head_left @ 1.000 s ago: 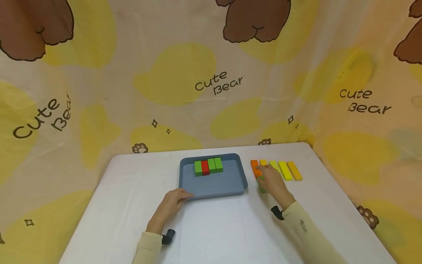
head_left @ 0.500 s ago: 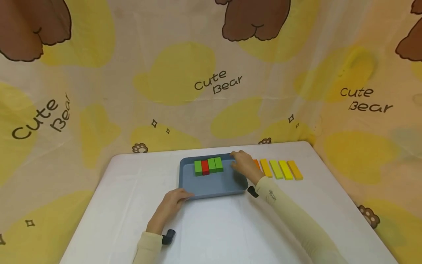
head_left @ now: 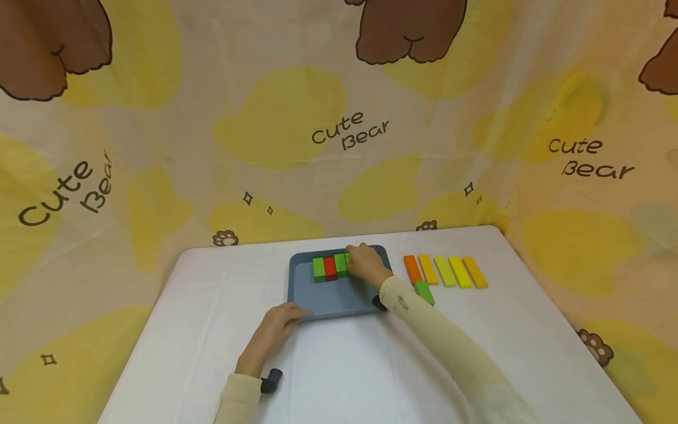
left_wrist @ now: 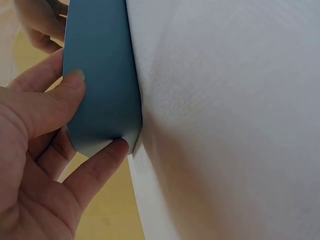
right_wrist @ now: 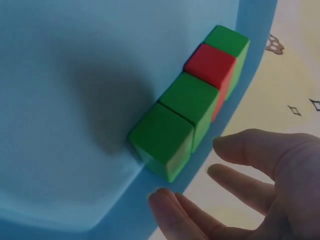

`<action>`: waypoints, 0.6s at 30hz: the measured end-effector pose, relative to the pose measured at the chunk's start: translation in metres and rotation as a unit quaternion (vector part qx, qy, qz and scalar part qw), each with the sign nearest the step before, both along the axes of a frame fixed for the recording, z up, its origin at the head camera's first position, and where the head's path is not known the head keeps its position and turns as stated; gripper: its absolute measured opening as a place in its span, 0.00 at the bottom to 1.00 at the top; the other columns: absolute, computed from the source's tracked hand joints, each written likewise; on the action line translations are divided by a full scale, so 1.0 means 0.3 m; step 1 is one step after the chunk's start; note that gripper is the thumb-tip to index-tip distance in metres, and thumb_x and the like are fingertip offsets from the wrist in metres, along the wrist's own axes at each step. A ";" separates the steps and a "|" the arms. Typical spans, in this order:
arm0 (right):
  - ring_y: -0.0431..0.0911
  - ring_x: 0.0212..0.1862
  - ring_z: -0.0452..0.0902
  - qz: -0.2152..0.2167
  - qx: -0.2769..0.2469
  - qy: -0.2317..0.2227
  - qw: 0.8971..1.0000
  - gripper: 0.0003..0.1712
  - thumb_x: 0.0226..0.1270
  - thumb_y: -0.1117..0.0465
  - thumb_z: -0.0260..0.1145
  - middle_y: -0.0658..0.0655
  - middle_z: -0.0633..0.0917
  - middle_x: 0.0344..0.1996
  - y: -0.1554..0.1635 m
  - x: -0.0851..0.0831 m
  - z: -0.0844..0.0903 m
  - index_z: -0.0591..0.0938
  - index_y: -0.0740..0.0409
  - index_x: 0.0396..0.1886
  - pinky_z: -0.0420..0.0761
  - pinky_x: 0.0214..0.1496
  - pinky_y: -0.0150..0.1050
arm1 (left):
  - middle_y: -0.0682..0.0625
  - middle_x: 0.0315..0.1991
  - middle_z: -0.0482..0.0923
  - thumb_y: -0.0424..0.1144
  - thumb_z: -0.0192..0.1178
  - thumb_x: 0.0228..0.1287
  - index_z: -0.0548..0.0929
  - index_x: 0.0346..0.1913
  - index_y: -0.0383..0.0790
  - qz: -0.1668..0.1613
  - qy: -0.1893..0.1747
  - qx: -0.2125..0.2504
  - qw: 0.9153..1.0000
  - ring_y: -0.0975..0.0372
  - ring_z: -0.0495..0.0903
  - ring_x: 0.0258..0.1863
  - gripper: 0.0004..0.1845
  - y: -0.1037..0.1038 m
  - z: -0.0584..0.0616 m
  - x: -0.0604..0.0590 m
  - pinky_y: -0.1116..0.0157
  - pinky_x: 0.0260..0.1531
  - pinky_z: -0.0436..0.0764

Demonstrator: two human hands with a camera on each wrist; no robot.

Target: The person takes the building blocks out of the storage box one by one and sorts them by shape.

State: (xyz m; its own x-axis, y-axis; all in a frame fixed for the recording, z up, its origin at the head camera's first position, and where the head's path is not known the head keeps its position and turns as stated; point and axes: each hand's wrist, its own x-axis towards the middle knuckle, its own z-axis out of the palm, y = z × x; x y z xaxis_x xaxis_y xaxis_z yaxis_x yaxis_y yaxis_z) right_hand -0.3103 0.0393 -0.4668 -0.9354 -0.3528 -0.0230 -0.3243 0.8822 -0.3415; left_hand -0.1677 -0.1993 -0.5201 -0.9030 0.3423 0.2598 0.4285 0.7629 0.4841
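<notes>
Fingers of the right hand [head_left: 365, 266] hang loose and apart beside the blocks [head_left: 335, 267] at the tray's [head_left: 339, 300] far edge. The left hand [head_left: 275, 333] pinches the tray's near left corner.

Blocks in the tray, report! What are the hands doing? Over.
Left hand grips tray corner. Right hand open beside the block row, holding nothing. Four blocks lined up. Nothing in the way.

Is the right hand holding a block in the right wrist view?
No, the right hand hovers with straight, empty fingers beside the row of green and red wooden blocks.
</notes>
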 end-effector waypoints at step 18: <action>0.52 0.45 0.77 -0.022 0.011 -0.026 0.999 0.24 0.64 0.63 0.63 0.63 0.82 0.52 -0.037 -0.025 -0.038 0.80 0.54 0.61 0.81 0.38 0.44 | 0.54 0.35 0.85 0.31 0.64 0.63 0.90 0.43 0.49 0.007 -0.014 0.004 1.000 0.62 0.84 0.39 0.11 -0.004 0.000 -0.006 0.64 0.42 0.85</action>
State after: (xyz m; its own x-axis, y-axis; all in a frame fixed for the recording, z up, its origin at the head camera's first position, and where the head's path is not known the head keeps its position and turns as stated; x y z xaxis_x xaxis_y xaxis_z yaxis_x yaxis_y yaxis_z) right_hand -0.3179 0.0283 -0.4782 -0.9476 -0.3093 -0.0801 -0.2663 0.9032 -0.3365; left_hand -0.1695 -0.2004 -0.5201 -0.9143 0.3277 0.2381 0.4046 0.7643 0.5020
